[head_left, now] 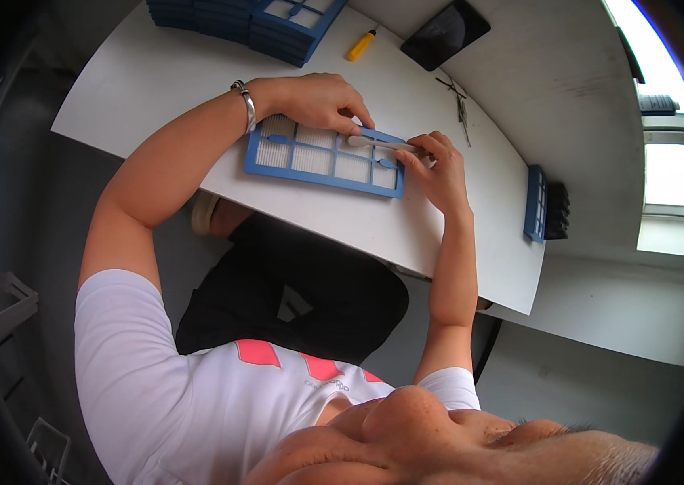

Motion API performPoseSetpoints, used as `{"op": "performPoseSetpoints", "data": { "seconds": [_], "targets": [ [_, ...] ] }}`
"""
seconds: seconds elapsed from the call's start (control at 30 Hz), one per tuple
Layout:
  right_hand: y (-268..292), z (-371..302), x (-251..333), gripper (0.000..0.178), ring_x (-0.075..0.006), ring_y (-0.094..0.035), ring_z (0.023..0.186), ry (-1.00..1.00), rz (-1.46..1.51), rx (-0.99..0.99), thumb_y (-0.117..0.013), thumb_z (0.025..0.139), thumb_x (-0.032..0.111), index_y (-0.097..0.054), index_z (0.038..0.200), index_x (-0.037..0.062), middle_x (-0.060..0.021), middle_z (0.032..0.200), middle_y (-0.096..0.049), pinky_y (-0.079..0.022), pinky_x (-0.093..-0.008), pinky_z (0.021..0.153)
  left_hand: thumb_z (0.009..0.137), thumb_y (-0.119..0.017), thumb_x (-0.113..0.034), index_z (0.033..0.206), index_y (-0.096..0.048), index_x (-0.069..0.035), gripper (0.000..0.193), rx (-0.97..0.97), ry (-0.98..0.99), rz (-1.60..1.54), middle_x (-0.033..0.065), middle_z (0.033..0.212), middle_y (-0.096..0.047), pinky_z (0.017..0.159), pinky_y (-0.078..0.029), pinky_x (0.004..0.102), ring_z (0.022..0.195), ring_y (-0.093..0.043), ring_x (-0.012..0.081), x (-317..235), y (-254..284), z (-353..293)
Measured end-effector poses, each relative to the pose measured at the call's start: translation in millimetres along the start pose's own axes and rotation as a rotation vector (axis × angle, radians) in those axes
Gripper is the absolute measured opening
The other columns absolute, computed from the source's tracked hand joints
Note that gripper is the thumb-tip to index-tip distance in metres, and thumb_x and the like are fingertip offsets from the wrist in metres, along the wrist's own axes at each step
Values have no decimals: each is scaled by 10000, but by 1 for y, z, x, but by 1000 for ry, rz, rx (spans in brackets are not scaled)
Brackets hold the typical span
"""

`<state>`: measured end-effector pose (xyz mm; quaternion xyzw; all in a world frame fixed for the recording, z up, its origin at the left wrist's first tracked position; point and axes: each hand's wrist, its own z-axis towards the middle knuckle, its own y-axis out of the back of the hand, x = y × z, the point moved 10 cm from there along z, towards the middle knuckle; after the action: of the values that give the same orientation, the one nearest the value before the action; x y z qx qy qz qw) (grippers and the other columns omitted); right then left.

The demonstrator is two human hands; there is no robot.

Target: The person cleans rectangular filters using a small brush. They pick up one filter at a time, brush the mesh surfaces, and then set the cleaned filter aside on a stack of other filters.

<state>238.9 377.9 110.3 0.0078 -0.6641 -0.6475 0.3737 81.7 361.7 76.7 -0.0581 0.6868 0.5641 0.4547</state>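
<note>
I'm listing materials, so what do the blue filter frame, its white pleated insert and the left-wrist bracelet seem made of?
Blue filter frame: probably moulded plastic, matte, judging by its even colour and ribs. White pleated insert: matte, perhaps paper or synthetic fibre; the fine folds show, but not which. Bracelet: likely polished, silver-coloured metal, from its bright shine.

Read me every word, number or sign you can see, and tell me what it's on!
White shirt: small dark lettering, too small and blurred to read.
Dark cylinder by the window: any print is too blurred to read.
Blue-framed filter: no writing I can make out.
So, nothing here reads clearly.
</note>
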Motion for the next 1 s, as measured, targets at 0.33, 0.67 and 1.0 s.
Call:
{"op": "performPoseSetpoints", "data": {
  "seconds": [0.33, 0.67, 1.0],
  "targets": [
    [5, -2, 7, 319, -182, -588, 708, 70, 21, -13, -836, 760, 272, -675, 822, 3, -69, 779, -643, -478, -308, 634, 926, -624, -307, 1181, -714, -86, 348, -19, -31, 47, 107, 1056, -724, 831, -505, 307, 964, -653, 197, -9, 3, -3],
    [10, -3, 11, 322, -157, -604, 684, 72, 34, -148, -879, 710, 232, -635, 798, 40, -62, 778, -650, -488, -284, 625, 958, -583, -267, 1146, -731, -86, 300, -30, -49, 24, 110, 1060, -734, 848, -516, 303, 957, -676, 207, -4, 1, 1],
    [8, -3, 9, 343, -151, -593, 673, 48, 37, -175, -884, 707, 254, -624, 783, 44, -52, 761, -639, -475, -283, 615, 956, -588, -247, 1147, -728, -79, 290, -29, -35, -4, 114, 1090, -729, 878, -514, 310, 986, -676, 222, -4, 4, 0]
  ]
}}
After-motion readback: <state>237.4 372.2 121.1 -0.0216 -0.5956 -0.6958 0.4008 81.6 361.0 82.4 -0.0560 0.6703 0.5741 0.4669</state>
